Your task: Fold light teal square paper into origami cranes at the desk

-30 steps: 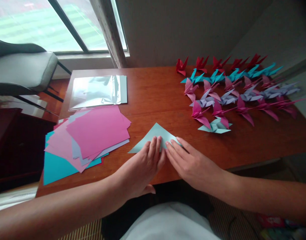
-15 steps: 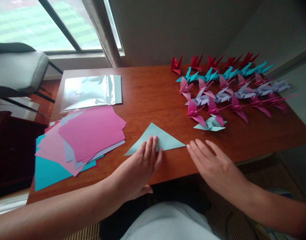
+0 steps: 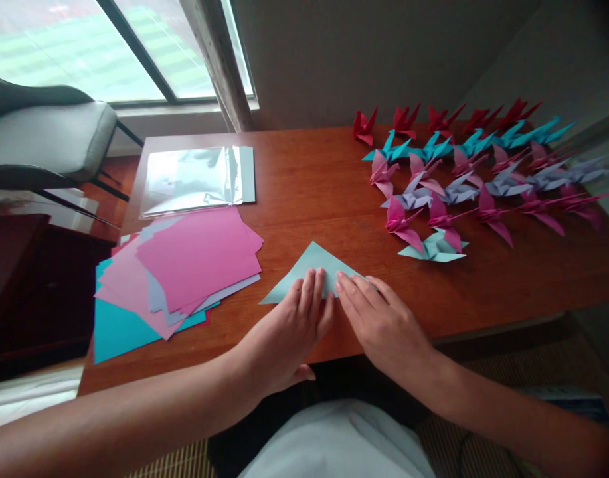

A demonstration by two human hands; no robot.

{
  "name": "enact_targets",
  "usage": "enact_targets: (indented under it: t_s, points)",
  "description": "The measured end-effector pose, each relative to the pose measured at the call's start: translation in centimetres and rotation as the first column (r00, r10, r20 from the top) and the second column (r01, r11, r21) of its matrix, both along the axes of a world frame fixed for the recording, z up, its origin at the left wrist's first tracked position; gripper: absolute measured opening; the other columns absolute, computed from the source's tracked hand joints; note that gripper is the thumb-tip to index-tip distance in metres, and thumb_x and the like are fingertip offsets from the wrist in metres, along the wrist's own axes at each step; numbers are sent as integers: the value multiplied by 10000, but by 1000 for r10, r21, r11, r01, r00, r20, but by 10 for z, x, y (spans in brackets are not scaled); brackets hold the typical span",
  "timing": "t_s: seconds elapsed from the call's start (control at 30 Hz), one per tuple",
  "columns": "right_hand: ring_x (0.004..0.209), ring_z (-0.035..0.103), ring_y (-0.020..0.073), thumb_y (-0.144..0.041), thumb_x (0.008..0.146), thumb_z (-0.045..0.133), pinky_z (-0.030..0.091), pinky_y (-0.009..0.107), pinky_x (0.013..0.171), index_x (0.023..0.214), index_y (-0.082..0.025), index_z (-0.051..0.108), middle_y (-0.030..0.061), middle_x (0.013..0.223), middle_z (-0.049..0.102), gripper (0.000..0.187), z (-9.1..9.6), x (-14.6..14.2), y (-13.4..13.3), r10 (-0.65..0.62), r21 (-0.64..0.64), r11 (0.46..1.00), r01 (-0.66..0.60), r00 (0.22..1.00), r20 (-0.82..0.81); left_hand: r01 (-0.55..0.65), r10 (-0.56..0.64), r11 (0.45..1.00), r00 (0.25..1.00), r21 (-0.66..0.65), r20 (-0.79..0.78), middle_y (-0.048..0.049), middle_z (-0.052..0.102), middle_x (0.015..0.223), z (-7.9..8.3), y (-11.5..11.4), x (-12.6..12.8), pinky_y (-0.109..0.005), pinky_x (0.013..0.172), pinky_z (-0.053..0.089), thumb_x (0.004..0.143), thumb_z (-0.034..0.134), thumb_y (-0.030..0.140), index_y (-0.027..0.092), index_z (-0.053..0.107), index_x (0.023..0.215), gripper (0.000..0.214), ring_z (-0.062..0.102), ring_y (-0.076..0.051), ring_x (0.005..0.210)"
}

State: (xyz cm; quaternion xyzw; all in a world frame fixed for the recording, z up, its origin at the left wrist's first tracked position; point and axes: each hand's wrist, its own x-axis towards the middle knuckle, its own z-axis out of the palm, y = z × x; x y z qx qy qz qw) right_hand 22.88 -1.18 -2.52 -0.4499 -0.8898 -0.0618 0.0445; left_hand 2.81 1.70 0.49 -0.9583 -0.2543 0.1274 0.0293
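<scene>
Head view: a pale-green paper sheet, folded into a flat triangle (image 3: 309,257), lies on the reddish-brown wooden table (image 3: 304,192) near its front edge. Its apex points to 12 o'clock; the long edge faces 6 o'clock, towards the person.

Change noted: half a second ago the bare right hand (image 3: 384,322) is at the triangle's 3 o'clock corner; now its fingertips rest inward, just beside the left fingers. The paper's outline is unchanged. This suggests a repeated pressing stroke along the long edge, setting the crease.

Grip state: the bare left hand (image 3: 289,332), at 7 o'clock, presses with extended fingers, thumb spread apart. The right hand, at 4 o'clock, lies flat, fingers extended, covering the 3 o'clock corner. Neither visibly clasps the paper; the right thumb's position cannot be told.

Surroundings: a fanned stack of coloured paper squares (image 3: 199,259) lies at 9 o'clock, a shiny clear-film paper packet (image 3: 189,179) at 10. Between 2 and 3 o'clock stands a single pale-green folded paper bird (image 3: 436,247); beyond it, at 2, are rows of magenta, lavender, pink, turquoise and red folded birds (image 3: 401,222).
</scene>
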Motion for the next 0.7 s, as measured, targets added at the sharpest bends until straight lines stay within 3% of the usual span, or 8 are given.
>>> enact_targets:
  t_s: [0.3, 0.47, 0.7]
  points:
    - [1272, 578, 315, -55, 954, 412, 489, 474, 1060, 1379, 14, 563, 207, 1456, 571, 456, 1, 5, 2, 33, 30, 999, -34, 999, 43, -114, 121, 991, 987, 74, -106, -310, 307, 1594, 4, -20, -14, -506, 1189, 365, 634, 773, 735, -5, 408, 1510, 1204, 334, -455, 1472]
    - [1261, 579, 316, -39, 947, 417, 490, 470, 1055, 1381, 24, 560, 211, 1444, 582, 460, 0, 6, 2, 44, 29, 999, -46, 998, 44, -199, 207, 976, 974, 86, -95, -252, 312, 1610, 1, -39, -43, -490, 1213, 360, 705, 811, 577, 38, 438, 1509, 1038, 285, -426, 1497]
    - [1231, 578, 325, -37, 946, 447, 503, 473, 1050, 1365, 31, 576, 207, 1428, 595, 444, -1, 6, 3, 42, 32, 999, -43, 999, 29, -364, 366, 930, 931, 59, -22, -289, 315, 1595, -2, -55, -81, -560, 1191, 368, 805, 734, 370, -7, 389, 1518, 878, 245, -450, 1500]
